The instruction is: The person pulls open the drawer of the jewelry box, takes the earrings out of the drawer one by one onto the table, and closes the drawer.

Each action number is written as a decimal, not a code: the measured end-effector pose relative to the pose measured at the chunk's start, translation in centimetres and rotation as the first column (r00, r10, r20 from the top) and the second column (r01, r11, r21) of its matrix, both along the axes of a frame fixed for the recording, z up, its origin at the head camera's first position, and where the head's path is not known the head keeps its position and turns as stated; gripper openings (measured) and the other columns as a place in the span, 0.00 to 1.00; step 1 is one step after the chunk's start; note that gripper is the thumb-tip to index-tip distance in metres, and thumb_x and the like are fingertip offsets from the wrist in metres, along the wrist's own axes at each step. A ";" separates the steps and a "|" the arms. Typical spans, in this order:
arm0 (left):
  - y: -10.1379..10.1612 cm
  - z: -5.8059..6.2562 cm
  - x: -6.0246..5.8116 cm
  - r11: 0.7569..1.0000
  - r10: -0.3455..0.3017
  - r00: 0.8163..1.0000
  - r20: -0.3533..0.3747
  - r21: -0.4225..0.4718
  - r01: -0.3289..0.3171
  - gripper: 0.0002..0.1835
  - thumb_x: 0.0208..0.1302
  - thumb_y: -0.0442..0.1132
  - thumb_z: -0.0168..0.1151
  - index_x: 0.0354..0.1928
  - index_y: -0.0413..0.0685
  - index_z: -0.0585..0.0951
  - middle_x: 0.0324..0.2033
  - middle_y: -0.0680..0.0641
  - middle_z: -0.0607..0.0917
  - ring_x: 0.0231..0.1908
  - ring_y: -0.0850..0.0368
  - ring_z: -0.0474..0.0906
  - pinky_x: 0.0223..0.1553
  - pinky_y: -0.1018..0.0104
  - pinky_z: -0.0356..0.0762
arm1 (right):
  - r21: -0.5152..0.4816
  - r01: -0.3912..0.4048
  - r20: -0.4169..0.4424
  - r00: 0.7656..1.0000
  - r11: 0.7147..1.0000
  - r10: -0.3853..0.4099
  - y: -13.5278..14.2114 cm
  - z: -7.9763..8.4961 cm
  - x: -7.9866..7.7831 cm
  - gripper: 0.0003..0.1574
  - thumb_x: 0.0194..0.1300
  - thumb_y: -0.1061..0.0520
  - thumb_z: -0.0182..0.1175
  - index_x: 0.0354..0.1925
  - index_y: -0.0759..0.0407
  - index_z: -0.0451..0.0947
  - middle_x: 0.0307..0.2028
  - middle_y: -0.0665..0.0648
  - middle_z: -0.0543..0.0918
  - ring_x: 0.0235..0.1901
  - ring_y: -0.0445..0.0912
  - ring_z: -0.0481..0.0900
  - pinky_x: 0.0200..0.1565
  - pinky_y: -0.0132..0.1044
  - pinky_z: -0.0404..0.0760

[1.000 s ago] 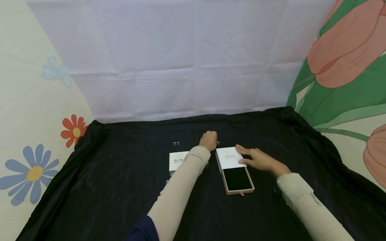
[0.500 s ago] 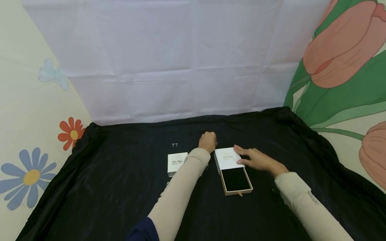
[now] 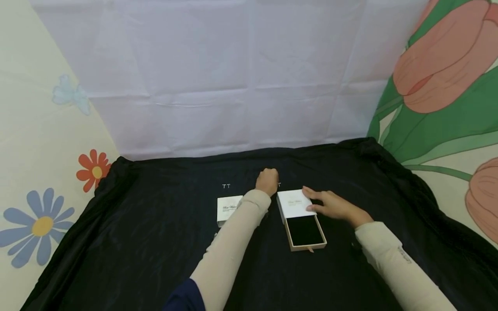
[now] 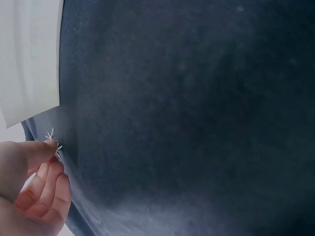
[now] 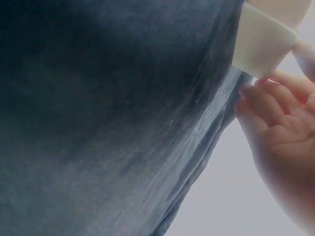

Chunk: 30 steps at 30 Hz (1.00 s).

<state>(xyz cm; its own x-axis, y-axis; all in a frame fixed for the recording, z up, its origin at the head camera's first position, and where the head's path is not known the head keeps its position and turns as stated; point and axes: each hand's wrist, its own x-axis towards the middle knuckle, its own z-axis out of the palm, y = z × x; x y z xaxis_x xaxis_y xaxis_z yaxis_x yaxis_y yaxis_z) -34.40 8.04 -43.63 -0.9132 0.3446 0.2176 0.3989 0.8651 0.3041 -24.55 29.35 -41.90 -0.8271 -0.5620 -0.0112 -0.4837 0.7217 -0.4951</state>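
My left hand (image 3: 267, 182) reaches to the back middle of the dark cloth, its thumb and fingertips pinching at small silver pieces (image 4: 50, 133), T-shaped in the head view. One piece shows on either side of the thumb tip. My right hand (image 3: 330, 204) holds the right side of a white drawer box (image 3: 292, 202), thumb and forefinger spread along its sleeve. The box's tray (image 3: 306, 248), lined in black with a ribbon tab, is slid partly out toward me. In the right wrist view the fingertips (image 5: 247, 90) are right at the box's edge.
A second white box (image 3: 227, 209), printed with dark lettering, is partly hidden behind my left sleeve. Beyond it lie two more small silver T shapes (image 3: 226, 186). The black cloth (image 3: 136, 242) covers the table up to a white backdrop (image 3: 210, 86).
The head view shifts slightly. Both hands, the boxes and the drawn-out tray keep nearly the same places.
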 end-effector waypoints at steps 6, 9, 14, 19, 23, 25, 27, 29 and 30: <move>-0.4 0.4 -0.1 1.000 -0.021 1.000 0.021 0.006 0.021 0.07 0.62 0.31 0.62 0.28 0.47 0.86 0.29 0.48 0.87 0.29 0.53 0.84 0.28 0.64 0.81 | -0.006 -0.006 -0.007 1.000 1.000 0.006 -0.1 0.0 -0.1 0.41 0.67 0.49 0.58 0.67 0.72 0.58 0.68 0.71 0.57 0.65 0.64 0.61 0.60 0.58 0.66; -0.7 0.7 -0.1 0.999 -0.041 0.999 0.029 0.018 0.041 0.07 0.62 0.30 0.62 0.29 0.47 0.87 0.30 0.48 0.87 0.31 0.53 0.84 0.29 0.64 0.82 | -0.003 -0.009 -0.009 1.000 1.000 0.009 0.0 -0.1 -0.1 0.41 0.67 0.49 0.58 0.67 0.72 0.58 0.68 0.71 0.57 0.65 0.64 0.62 0.60 0.58 0.66; -1.1 1.4 -0.1 0.998 -0.062 0.997 0.041 0.030 0.061 0.08 0.62 0.31 0.60 0.31 0.47 0.88 0.33 0.48 0.88 0.32 0.53 0.84 0.32 0.64 0.82 | -0.003 0.007 -0.006 1.000 1.000 -0.007 0.1 -0.3 -0.3 0.41 0.66 0.50 0.59 0.67 0.71 0.58 0.68 0.70 0.57 0.65 0.64 0.61 0.60 0.57 0.66; -1.3 1.6 0.2 0.994 -0.108 0.993 0.057 0.035 0.106 0.11 0.64 0.31 0.57 0.28 0.46 0.87 0.31 0.49 0.88 0.28 0.56 0.83 0.28 0.66 0.80 | -0.015 0.006 -0.007 1.000 1.000 -0.006 0.2 -0.3 -0.3 0.41 0.66 0.50 0.59 0.67 0.71 0.58 0.68 0.71 0.57 0.64 0.64 0.62 0.60 0.58 0.66; -1.5 1.7 0.5 0.989 -0.144 0.988 0.054 0.043 0.141 0.11 0.66 0.32 0.56 0.31 0.46 0.87 0.33 0.48 0.88 0.27 0.58 0.82 0.28 0.68 0.79 | -0.013 0.011 0.001 1.000 1.000 -0.011 0.2 -0.2 -0.2 0.41 0.66 0.50 0.59 0.67 0.71 0.57 0.68 0.71 0.57 0.64 0.64 0.62 0.60 0.58 0.66; -1.6 1.9 0.7 0.988 -0.145 0.988 0.055 0.055 0.142 0.11 0.66 0.32 0.56 0.31 0.45 0.87 0.32 0.49 0.87 0.25 0.59 0.81 0.27 0.69 0.78 | -0.013 0.014 0.000 1.000 1.000 -0.014 0.2 -0.2 -0.2 0.41 0.66 0.50 0.59 0.67 0.71 0.57 0.68 0.71 0.57 0.64 0.64 0.62 0.60 0.58 0.66; -1.7 2.0 0.9 0.988 -0.141 0.988 0.062 0.065 0.137 0.11 0.66 0.32 0.56 0.30 0.45 0.86 0.30 0.49 0.87 0.23 0.60 0.79 0.25 0.69 0.76 | -0.012 0.010 -0.005 1.000 1.000 -0.010 0.1 -0.2 -0.2 0.41 0.66 0.49 0.59 0.67 0.72 0.58 0.68 0.72 0.57 0.64 0.65 0.62 0.60 0.59 0.66; -1.8 2.3 1.1 0.988 -0.141 0.987 0.081 0.081 0.135 0.12 0.66 0.32 0.56 0.29 0.44 0.86 0.28 0.48 0.86 0.21 0.61 0.76 0.23 0.70 0.74 | -0.013 0.012 -0.005 1.000 1.000 -0.012 0.1 -0.2 -0.1 0.41 0.66 0.50 0.59 0.67 0.72 0.58 0.68 0.72 0.57 0.64 0.66 0.62 0.59 0.59 0.66; -1.8 2.5 1.3 0.986 -0.144 0.985 0.090 0.094 0.136 0.11 0.66 0.32 0.56 0.29 0.44 0.86 0.27 0.48 0.86 0.20 0.61 0.75 0.23 0.70 0.73 | -0.012 0.012 -0.004 1.000 1.000 -0.012 0.1 -0.2 -0.1 0.41 0.66 0.50 0.59 0.67 0.72 0.58 0.68 0.72 0.57 0.64 0.66 0.62 0.59 0.59 0.66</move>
<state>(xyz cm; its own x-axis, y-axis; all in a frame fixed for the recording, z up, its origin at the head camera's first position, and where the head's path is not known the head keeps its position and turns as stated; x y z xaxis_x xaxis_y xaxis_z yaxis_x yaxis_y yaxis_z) -33.12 6.20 -41.14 -0.8753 0.4542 0.1661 0.4796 0.7711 0.4188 -24.65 29.48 -42.07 -0.8340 -0.5517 -0.0013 -0.4765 0.7215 -0.5024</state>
